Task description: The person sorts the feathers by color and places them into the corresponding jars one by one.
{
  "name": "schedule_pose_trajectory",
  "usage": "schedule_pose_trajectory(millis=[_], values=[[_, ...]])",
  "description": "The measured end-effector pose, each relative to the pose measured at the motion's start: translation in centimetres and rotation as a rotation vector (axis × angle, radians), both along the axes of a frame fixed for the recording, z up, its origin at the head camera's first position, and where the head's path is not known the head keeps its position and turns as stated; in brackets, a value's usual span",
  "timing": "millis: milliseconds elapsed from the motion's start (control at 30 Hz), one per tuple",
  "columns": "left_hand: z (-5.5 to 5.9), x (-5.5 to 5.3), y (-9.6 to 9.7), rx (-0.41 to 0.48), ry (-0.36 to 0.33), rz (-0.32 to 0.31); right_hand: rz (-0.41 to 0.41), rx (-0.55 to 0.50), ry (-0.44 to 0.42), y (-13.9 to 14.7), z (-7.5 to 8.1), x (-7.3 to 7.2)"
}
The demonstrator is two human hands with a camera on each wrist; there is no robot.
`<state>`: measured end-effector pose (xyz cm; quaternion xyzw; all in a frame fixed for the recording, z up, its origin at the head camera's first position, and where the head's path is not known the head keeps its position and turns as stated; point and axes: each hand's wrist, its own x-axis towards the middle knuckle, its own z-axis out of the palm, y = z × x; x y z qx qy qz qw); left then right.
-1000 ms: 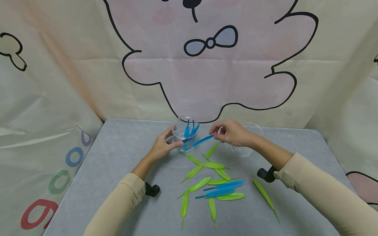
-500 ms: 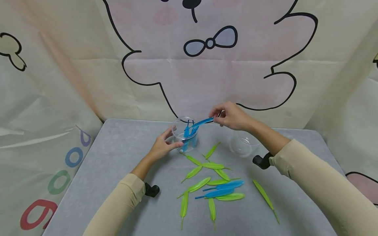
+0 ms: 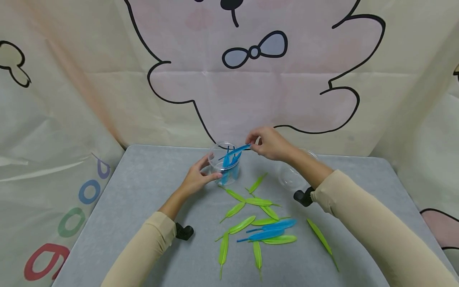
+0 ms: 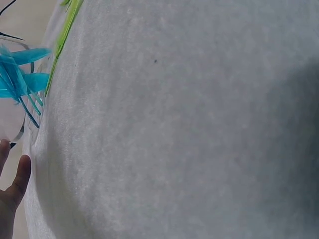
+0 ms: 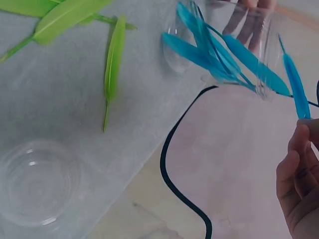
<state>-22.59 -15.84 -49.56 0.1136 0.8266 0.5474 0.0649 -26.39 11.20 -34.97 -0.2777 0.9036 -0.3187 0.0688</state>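
Note:
A clear plastic cup (image 3: 215, 166) stands at the back of the table, with my left hand (image 3: 195, 176) holding its side, thumb in front and fingers around the left. Inside it several blue feathers (image 5: 219, 52) lean against the wall, quills up in the head view. Between thumb and fingertips my right hand (image 3: 270, 144) pinches another blue feather (image 5: 296, 85) by its vane end. That feather slants down to the left over the cup's mouth. In the left wrist view only a few left fingers (image 4: 21, 177) show near the cup.
A second clear cup (image 3: 289, 178) stands to the right, partly behind my right forearm. Several green feathers (image 3: 259, 201) lie scattered mid-table, with two blue feathers (image 3: 267, 234) among them. One green feather (image 3: 320, 238) lies apart at right. A printed cloth (image 3: 251, 91) hangs behind the table.
My right hand has lifted the blue feather from beside the cup and brought it left over the mouth. My left hand keeps its hold on the cup.

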Motion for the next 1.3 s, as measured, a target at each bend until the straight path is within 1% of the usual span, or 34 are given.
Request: schedule_pose_trajectory(millis=[133,400,667,867,967,1167,1300], values=[[0.0,0.0,0.0,0.003,-0.002,0.000,-0.003,0.028,0.038,-0.8,-0.5,0.1],[0.1,0.0,0.0,0.011,-0.012,0.004,-0.042,0.064,0.042,-2.3,-1.4,0.3],[0.1,0.1,0.0,0.022,-0.009,0.003,-0.035,0.050,0.052,-2.7,-2.0,0.3],[-0.2,0.0,0.0,0.024,0.002,-0.009,-0.004,0.015,0.064,-1.7,-2.3,0.6],[-0.1,0.0,0.0,0.024,0.002,-0.008,0.006,0.003,0.056,-0.8,-2.3,1.0],[-0.1,0.1,0.0,0.020,0.004,-0.002,0.011,0.005,0.024,1.2,-2.2,2.3],[-0.1,0.1,-0.1,0.025,0.005,-0.003,0.055,0.002,-0.011,2.5,-2.0,3.6]])
